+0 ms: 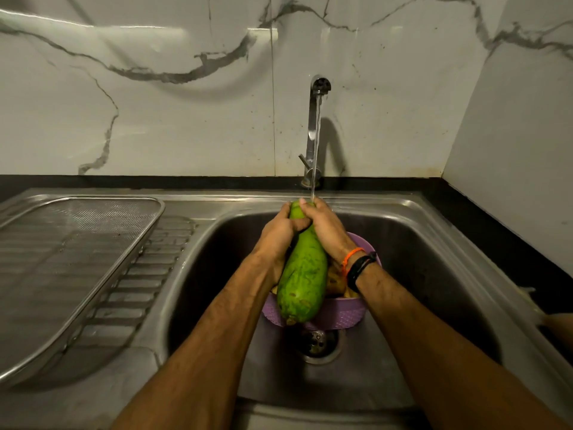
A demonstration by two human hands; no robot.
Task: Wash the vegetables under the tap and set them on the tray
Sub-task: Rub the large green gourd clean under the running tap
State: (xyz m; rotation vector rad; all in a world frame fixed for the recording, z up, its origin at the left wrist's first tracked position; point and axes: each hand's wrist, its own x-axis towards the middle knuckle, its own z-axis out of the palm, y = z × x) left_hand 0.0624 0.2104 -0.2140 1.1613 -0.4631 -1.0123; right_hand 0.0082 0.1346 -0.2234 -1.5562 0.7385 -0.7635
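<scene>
both hands, left hand (280, 229) and right hand (325, 226), grip the narrow top of the wet gourd (303, 274) under the tap (316, 119). its heavy end hangs below the grip over the purple basket (341, 315); slick skin could let it slip before reaching the tray (74, 259).

The scene is dim and warm-toned, lit from above and behind the camera — a long streak of glare runs across the marble wall (93, 23) at upper left. The tap (313, 131) throws a soft curved shadow onto the tiles to its right. The sink (434, 249) basin is dark, its steel rim catching dull highlights, and the mesh tray (62, 243) shows a muted sheen. Wide-angle distortion bows the counter edge and wall lines toward the corners. The centre is fairly sharp; the far right edge falls into murk — a pale object there is perhaps blurred, too dark to tell.
</scene>
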